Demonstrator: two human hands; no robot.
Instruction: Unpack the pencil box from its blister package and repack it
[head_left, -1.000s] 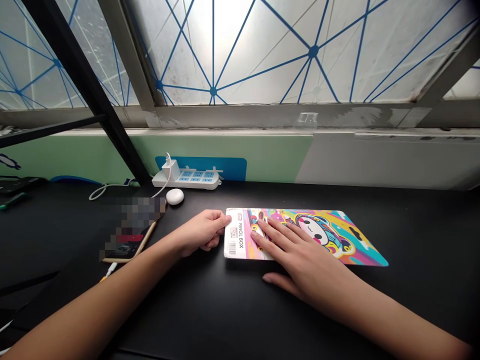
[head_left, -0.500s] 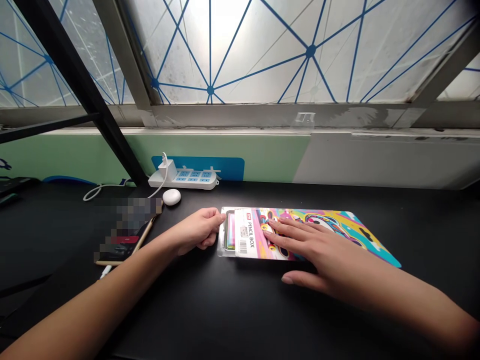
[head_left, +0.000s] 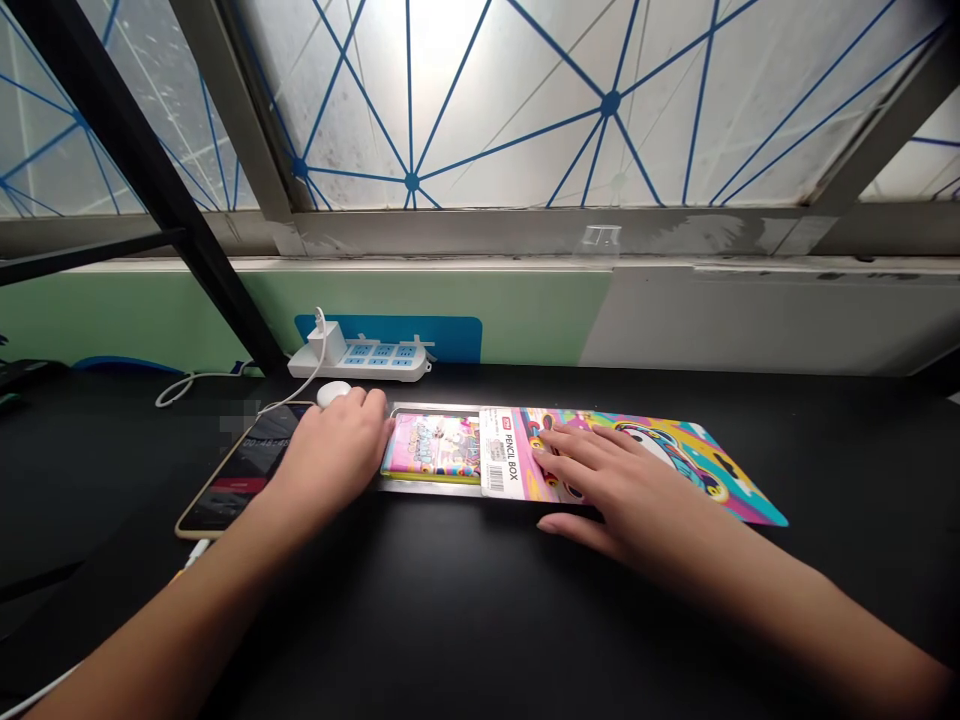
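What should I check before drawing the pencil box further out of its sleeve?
1. Left hand on the pencil box at its left end: ok, fingers curled over it.
2. Right hand flat on the sleeve, pinning it: ok.
3. Box in line with the sleeve, flat on the black table: ok.
4. Room to the left: not ok, a phone and a small white oval object lie right beside the left hand.
5. How much of the box remains inside: cannot tell, the sleeve hides it.
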